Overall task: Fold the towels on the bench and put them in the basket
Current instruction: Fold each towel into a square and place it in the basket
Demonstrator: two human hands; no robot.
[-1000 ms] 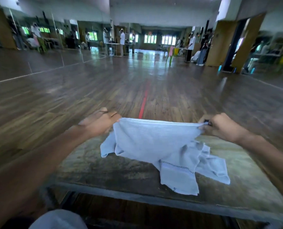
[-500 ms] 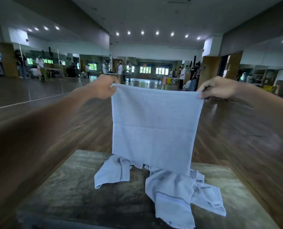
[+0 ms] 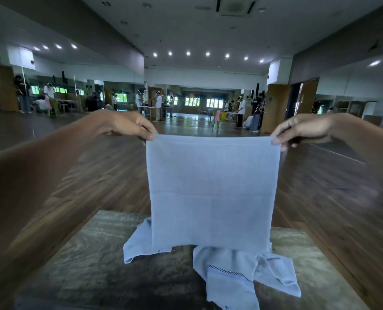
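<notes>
Pale blue towel [image 3: 213,189] hangs flat and upright above the bench [image 3: 92,260], its lower edge just over the crumpled towels [image 3: 242,274] lying there. A second ago it was bunched low over the bench; now it is lifted and spread wide. The left hand [image 3: 128,126] pinches its top left corner and the right hand [image 3: 302,128] its top right corner. The crumpled heap may be one towel or two.

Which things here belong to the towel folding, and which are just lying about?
Job: held towel, pinched by left hand and right hand; crumpled towels; bench. No basket in view.
Lying about: distant people, tables.
</notes>
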